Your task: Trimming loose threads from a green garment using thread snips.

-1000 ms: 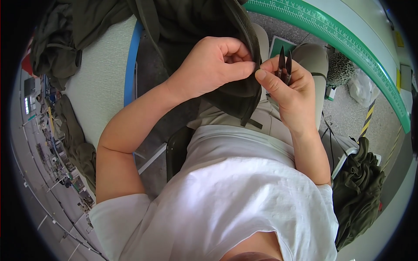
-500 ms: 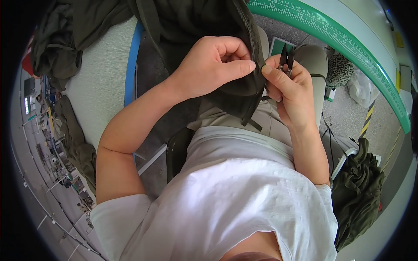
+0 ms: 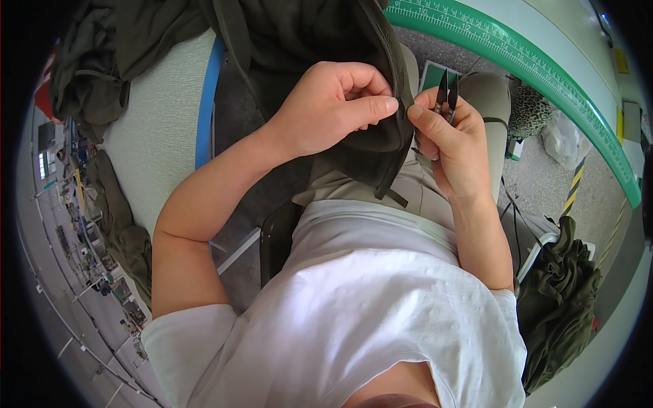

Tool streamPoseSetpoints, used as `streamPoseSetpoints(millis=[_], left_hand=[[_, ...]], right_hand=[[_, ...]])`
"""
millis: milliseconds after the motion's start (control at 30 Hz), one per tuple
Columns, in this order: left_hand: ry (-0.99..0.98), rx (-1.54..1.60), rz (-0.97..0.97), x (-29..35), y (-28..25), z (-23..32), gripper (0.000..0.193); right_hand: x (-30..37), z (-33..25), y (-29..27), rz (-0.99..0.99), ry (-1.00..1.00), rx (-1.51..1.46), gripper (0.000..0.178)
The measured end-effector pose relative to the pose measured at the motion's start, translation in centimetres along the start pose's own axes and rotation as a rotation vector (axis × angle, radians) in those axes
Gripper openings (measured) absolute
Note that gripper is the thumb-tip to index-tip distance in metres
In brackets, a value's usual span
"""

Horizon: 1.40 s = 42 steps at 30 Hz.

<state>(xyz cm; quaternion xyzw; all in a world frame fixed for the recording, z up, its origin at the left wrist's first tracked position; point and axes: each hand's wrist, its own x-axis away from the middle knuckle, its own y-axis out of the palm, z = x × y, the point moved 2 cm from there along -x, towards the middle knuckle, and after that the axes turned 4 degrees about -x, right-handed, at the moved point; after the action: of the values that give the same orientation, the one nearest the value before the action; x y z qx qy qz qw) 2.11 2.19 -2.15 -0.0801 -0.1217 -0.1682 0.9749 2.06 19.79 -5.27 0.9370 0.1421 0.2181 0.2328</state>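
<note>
A white T-shirt (image 3: pixel 367 299) fills the lower middle of the frame, its cloth softly creased and marked with faint small dots. Its short, loose sleeves (image 3: pixel 192 347) end above the elbows, and a rounded neckline (image 3: pixel 408 363) shows at the bottom edge. Beige trousers (image 3: pixel 430 189) show above the hem. Left hand (image 3: pixel 330 105) and right hand (image 3: pixel 452 139) are bare.

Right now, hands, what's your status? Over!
Left hand at zippered edge of dark green garment, grip partly hidden. Right hand close by, holding open dark snips. In the way: left hand covers some of the garment.
</note>
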Motion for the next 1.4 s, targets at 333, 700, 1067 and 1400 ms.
streamPoseSetpoints(millis=[333,700,1067,1400], left_hand=[[0.012,-0.058,0.028,0.0,0.0,-0.1,0.012],[0.016,-0.098,0.048,-0.1,0.0,0.0,0.012],[0.009,-0.080,0.048,-0.1,0.2,-0.1,0.012],[0.856,-1.188,0.257,-2.7,-1.2,5.1,0.014]], right_hand=[[0.0,0.0,-0.1,-0.012,0.006,-0.044,0.005],[0.0,0.1,-0.4,-0.028,0.016,-0.089,0.010],[0.0,0.0,0.5,0.029,-0.075,0.089,0.006],[0.1,-0.6,-1.1,-0.074,-0.089,0.312,0.008]])
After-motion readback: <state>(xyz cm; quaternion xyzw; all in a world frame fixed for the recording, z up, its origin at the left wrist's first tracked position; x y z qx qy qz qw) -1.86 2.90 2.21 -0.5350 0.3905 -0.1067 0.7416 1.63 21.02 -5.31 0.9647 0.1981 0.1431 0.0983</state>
